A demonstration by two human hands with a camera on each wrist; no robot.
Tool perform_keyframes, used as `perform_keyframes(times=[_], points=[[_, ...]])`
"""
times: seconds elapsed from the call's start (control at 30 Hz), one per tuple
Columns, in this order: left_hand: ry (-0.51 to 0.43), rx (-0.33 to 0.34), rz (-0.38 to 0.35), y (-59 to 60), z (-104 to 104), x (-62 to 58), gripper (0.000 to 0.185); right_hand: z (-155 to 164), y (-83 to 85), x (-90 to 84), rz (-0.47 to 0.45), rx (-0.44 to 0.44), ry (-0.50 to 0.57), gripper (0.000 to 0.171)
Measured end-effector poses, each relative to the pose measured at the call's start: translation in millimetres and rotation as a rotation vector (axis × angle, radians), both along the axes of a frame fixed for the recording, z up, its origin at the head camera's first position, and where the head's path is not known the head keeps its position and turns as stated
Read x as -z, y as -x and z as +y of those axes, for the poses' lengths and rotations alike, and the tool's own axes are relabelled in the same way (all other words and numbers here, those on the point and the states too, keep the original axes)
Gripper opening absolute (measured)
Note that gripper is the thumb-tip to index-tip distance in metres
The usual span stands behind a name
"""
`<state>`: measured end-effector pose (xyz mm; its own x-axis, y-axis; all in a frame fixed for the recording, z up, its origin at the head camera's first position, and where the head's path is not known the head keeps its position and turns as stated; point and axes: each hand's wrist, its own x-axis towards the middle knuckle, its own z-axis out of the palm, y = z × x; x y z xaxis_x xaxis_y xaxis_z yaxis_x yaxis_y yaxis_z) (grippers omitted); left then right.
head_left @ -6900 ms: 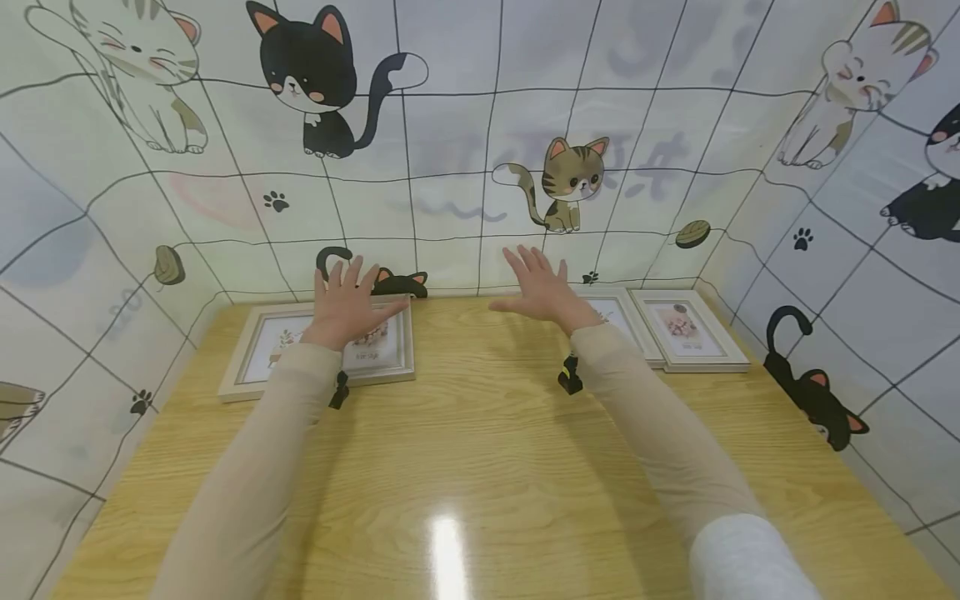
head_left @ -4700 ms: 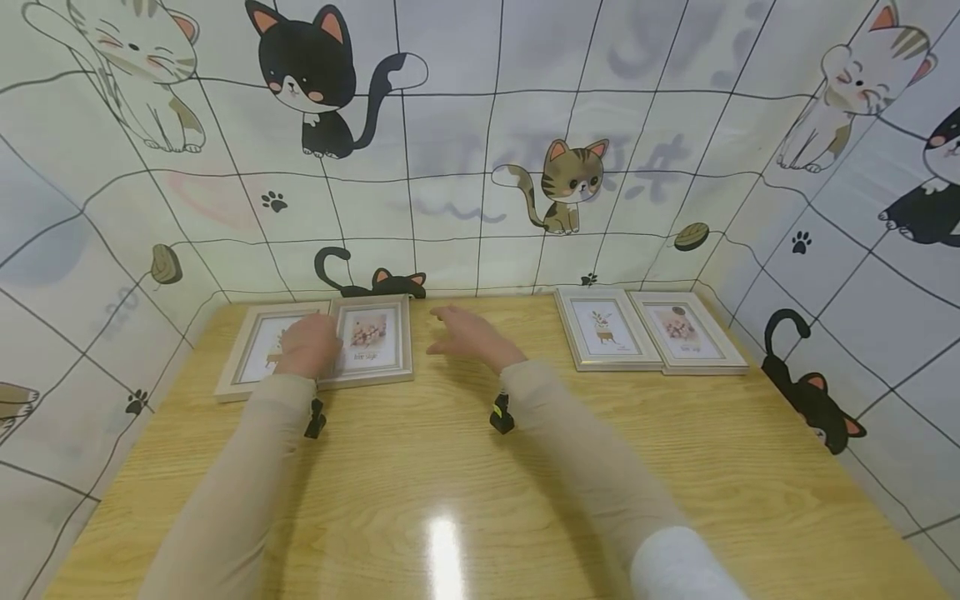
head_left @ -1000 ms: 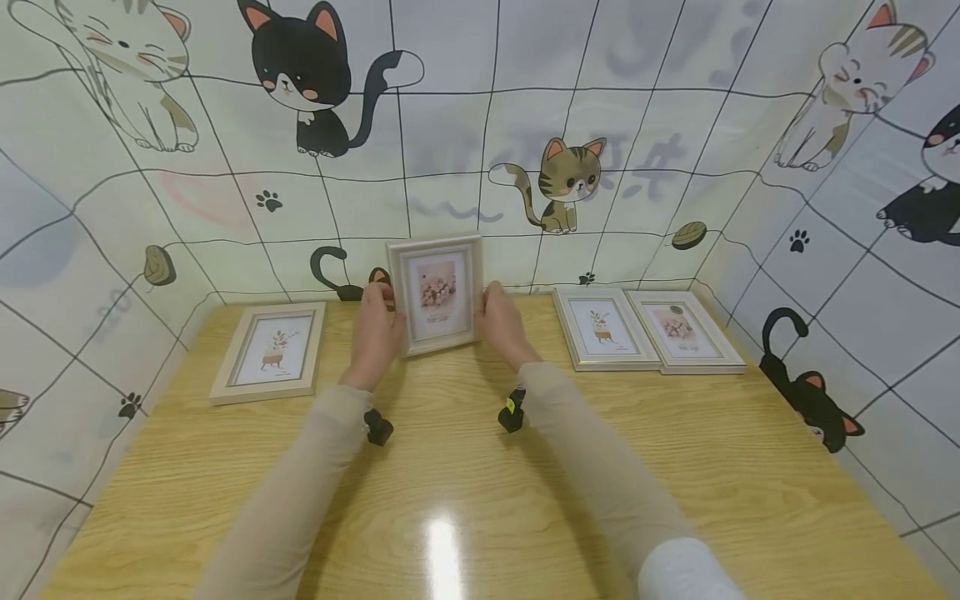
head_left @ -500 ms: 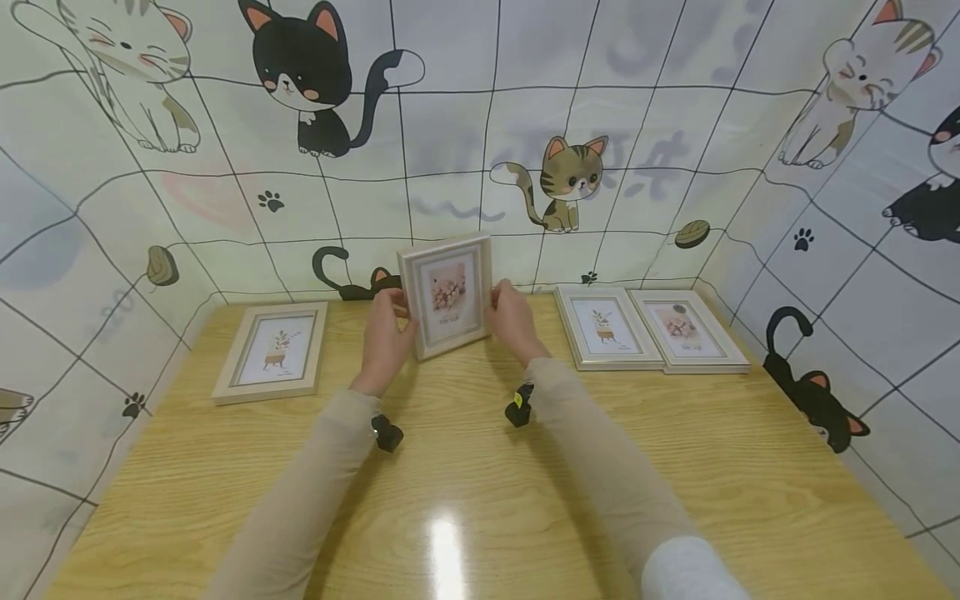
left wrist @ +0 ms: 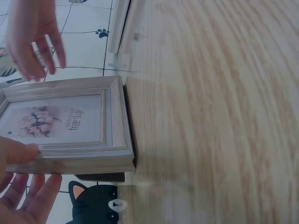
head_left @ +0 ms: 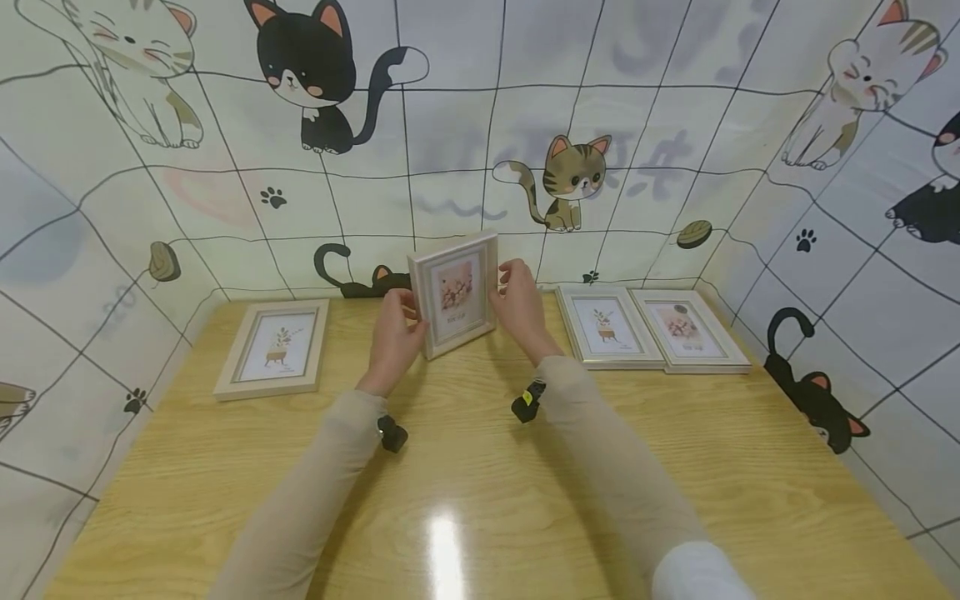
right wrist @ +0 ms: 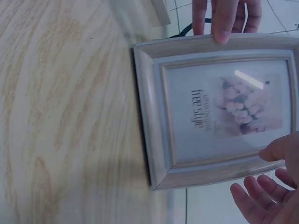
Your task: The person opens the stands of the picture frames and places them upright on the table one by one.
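Note:
A light wooden picture frame (head_left: pixel 454 293) with a flower print stands upright on its lower edge near the back of the wooden table (head_left: pixel 480 467). My left hand (head_left: pixel 397 337) grips its left side, thumb (left wrist: pixel 14 151) on the front and fingers (left wrist: pixel 28 200) behind. My right hand (head_left: pixel 519 304) holds the right side, thumb (right wrist: pixel 275 150) at the front edge and fingers (right wrist: pixel 252 196) spread behind. The right wrist view shows the frame (right wrist: pixel 219 107) filling the picture. The left wrist view shows the frame (left wrist: pixel 65 126) beside the table top (left wrist: pixel 210 116).
A similar frame (head_left: pixel 273 348) lies flat at the table's back left. Two silver-edged frames (head_left: pixel 606 325) (head_left: pixel 688 329) lie side by side at the back right. Walls papered with cartoon cats close in the table on three sides.
Both hands lifted the flower frame off the frame at the left and stood it upright at centre. In the last second it shifted a little right and turned slightly.

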<state>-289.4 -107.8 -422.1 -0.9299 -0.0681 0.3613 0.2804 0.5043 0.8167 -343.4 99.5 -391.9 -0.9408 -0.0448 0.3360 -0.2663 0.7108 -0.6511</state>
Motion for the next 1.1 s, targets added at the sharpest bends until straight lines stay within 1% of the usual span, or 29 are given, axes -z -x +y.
perform_keyframes(times=[0.17,0.3,0.47,0.6,0.83,0.97,1.1], points=[[0.019,0.001,-0.002,-0.8,2,-1.0,0.041,-3,-7.3,-13.7,0.037,-0.024,0.008,0.029],[0.036,0.002,0.005,-1.8,3,-1.9,0.041,-8,-14.3,-23.2,0.038,-0.064,0.026,0.027],[0.038,0.01,0.015,-1.7,5,-1.3,0.04,-15,-24.5,-32.3,0.037,-0.143,0.081,0.033],[0.029,0.013,0.018,-1.4,7,-1.0,0.04,-21,-32.7,-37.1,0.044,-0.178,0.109,0.04],[0.037,0.016,0.004,-1.8,10,-0.6,0.041,-30,-41.2,-37.9,0.047,-0.229,0.105,0.05],[0.043,0.022,0.008,-2.6,13,-0.2,0.04,-34,-43.3,-35.9,0.028,-0.238,0.097,0.054],[0.075,0.035,0.013,-4.0,16,-0.7,0.041,-37,-45.2,-33.6,0.038,-0.239,0.081,0.056]])
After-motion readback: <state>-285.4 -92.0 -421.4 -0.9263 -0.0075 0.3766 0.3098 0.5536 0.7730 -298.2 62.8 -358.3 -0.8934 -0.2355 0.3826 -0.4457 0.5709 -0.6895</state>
